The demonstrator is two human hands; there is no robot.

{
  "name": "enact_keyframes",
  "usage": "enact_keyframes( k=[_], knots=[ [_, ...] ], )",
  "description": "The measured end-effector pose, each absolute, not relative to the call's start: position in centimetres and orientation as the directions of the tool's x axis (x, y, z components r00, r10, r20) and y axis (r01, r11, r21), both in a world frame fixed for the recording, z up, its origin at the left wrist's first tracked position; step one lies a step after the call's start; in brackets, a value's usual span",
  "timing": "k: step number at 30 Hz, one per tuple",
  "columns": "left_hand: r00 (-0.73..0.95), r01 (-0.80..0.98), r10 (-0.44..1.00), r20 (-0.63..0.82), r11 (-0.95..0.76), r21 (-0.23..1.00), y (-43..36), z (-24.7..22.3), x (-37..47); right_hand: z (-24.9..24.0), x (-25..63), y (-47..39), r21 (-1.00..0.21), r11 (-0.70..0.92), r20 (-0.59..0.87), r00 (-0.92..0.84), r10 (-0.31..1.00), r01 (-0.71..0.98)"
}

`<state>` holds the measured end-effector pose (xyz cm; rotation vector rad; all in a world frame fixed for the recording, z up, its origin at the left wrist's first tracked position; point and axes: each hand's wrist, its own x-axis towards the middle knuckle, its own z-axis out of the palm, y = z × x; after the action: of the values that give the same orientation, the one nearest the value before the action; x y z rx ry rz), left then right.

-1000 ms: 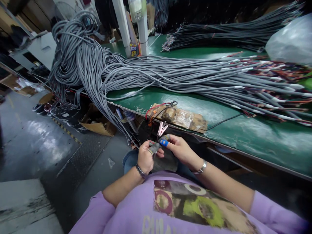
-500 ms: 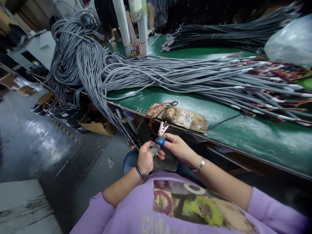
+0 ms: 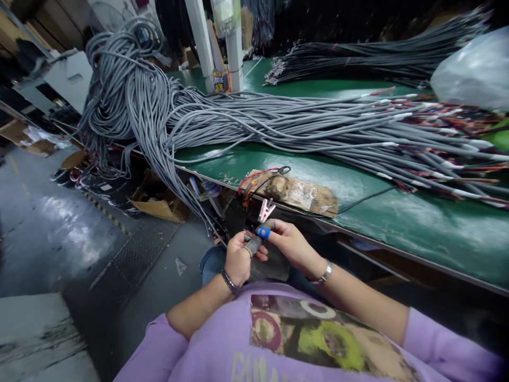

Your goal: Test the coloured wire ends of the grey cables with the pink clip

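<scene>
My left hand [image 3: 238, 261] is closed in a pinch in front of my body, with grey wrapping on its thumb. Between its fingertips show the thin red and dark wires [image 3: 249, 234] of a cable end. Right beside it, my right hand [image 3: 293, 245] pinches at the same spot, fingertips almost touching the left ones. Blue tape covers its thumb, and a grey cover is on a finger. What exactly lies under the fingertips is mostly hidden. Just beyond them, a pale pink clothes peg [image 3: 265, 210] stands at the bench edge, by a worn wooden block [image 3: 304, 195].
A long bundle of grey cables [image 3: 254, 119] lies along the green bench [image 3: 397, 217], hanging over its left edge. Black cables [image 3: 350, 58] and a clear plastic bag [image 3: 473, 69] lie behind. A cardboard box [image 3: 159, 201] stands on the floor at left.
Both hands stay together at nearly the same place. The fingers shift only slightly, and the right hand moves a little.
</scene>
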<state>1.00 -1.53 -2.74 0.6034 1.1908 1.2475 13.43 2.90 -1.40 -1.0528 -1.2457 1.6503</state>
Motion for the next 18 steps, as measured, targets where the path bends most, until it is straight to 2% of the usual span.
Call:
enact_keyframes(
  k=[3,6,10,13,16,18],
  knots=[
    [-0.145,-0.396,0.942,-0.303,0.226,0.890,-1.4,-2.4,0.6,-1.7,13.8,3.2,-0.933,-0.293,-0.215,-0.330,0.919,-0.210],
    [-0.149,-0.414,0.943,-0.298,0.214,0.885,-1.3,-1.9,0.1,-2.4,14.3,4.1,-0.839,-0.409,-0.310,-0.302,0.901,-0.360],
    [-0.104,-0.445,0.942,-0.319,0.243,0.862,-1.3,-1.2,-0.3,-2.3,14.7,5.2,-0.744,-0.545,-0.384,-0.420,0.822,-0.386],
    [-0.057,-0.446,0.949,-0.311,0.254,0.858,-1.3,-0.7,-0.2,-1.8,14.5,5.6,-0.801,-0.468,-0.289,-0.444,0.848,-0.373],
    [-0.014,-0.441,0.953,-0.302,0.265,0.857,-1.1,-0.4,-0.1,-1.6,14.1,5.7,-0.917,-0.253,-0.166,-0.281,0.945,-0.309],
    [-0.002,-0.451,0.953,-0.301,0.268,0.851,-1.0,-0.3,0.0,-1.9,13.8,5.8,-0.932,-0.210,-0.137,-0.248,0.959,-0.295]
  ],
)
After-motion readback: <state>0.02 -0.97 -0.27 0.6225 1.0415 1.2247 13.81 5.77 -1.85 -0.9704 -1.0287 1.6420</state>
